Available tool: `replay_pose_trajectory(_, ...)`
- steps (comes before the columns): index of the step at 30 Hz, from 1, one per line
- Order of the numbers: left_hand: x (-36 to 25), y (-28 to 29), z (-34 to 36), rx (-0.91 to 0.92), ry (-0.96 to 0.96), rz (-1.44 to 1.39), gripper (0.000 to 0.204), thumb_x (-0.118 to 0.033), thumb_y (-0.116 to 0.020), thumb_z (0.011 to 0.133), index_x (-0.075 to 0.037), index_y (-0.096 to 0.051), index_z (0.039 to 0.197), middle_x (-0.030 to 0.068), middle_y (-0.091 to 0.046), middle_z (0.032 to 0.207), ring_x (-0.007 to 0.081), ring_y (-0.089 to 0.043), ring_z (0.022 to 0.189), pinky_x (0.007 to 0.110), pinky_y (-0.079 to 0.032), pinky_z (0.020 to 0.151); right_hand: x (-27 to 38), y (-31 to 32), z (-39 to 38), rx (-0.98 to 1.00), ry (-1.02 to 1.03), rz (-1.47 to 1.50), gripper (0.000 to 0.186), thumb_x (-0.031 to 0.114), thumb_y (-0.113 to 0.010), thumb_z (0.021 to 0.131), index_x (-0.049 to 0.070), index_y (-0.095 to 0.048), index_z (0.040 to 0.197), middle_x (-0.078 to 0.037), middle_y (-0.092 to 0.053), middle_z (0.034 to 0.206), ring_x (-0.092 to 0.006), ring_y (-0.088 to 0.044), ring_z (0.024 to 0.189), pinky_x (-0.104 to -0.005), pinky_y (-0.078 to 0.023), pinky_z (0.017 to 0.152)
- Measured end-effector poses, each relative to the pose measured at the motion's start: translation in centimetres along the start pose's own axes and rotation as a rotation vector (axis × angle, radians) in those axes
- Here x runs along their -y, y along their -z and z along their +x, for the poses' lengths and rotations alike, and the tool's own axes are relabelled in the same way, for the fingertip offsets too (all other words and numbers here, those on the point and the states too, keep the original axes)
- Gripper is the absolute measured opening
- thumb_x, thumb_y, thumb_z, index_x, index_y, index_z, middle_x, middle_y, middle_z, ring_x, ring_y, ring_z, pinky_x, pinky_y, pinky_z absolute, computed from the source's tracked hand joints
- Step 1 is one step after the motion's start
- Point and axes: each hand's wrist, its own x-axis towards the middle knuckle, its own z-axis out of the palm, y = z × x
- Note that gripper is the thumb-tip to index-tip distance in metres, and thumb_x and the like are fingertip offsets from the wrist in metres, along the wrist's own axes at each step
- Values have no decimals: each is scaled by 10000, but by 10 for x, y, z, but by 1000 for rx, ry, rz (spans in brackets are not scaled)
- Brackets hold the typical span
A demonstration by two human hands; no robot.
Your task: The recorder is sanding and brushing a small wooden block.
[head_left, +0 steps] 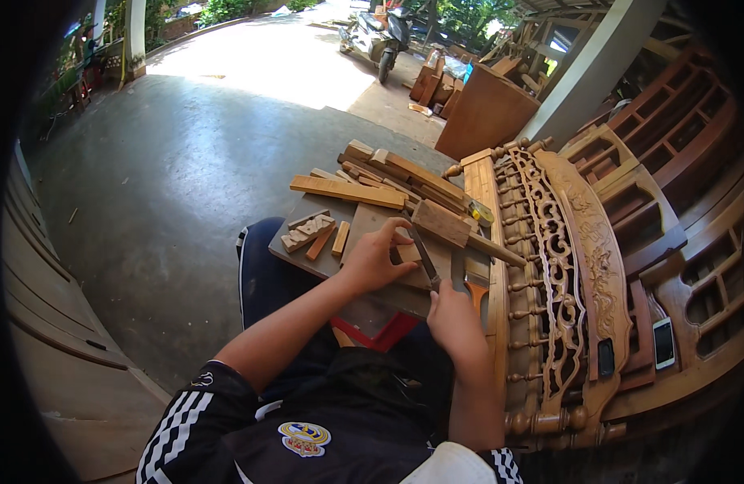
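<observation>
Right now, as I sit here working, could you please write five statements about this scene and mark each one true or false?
1. The right hand grips a dark narrow tool. True.
2. The notched wooden block lies to the right of that tool. False: it lies to the left of the left hand.
3. The white-edged smartphone rests on wooden furniture at the right. True.
4. The orange handle is in the left hand. False: it lies beyond the right hand's right side.
5. The motorbike stands in the background. True.
</observation>
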Motion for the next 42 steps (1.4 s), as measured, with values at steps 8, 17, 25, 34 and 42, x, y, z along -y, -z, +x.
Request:
replay_pose_trajectory(8,-3,-2,2,2,63,-24,694,-109,-879,741,-72,-466,1298,153,-743,1068,291,-729,1015,366,-589,905,-24,9,-43,50,0,-9,226,218,-482,1029,2,-525,1078,-304,-680,869,-511,-659,887,-601,-514,780)
replay_pose_trajectory(17,3,1,0,15,-6,-34,656,-129,-880,722,-38,-504,1252,154,-744,1061,302,-733,956,371,-587,853,4,-4,17,-44,124,51,242,193,-504,1008,-26,-555,1098,-315,-675,864,-506,-664,871,-577,-524,805)
replay_pose_trajectory(25,4,-7,3,-6,26,-63,633,-140,-884,741,-42,-529,1256,161,-746,1054,294,-732,984,372,-592,874,-22,-7,-27,-4,48,100,227,198,-498,1014,-19,-542,1064,-302,-673,818,-496,-673,828,-585,-532,746)
replay_pose_trajectory(34,-2,-6,2,59,28,-58,627,-10,-852,756,-11,-524,1291,166,-715,1131,268,-701,1095,382,-587,946,-4,-13,8,-75,31,129,210,157,-525,975,-23,-557,1078,-291,-693,864,-470,-692,856,-537,-564,768)
replay_pose_trajectory(42,-2,-5,1,53,15,-29,617,-106,-883,748,-14,-535,1248,165,-745,1058,224,-740,898,324,-592,802,-11,-12,-27,-12,-7,174,211,195,-499,1021,-6,-521,1084,-300,-681,819,-489,-685,833,-566,-554,748)
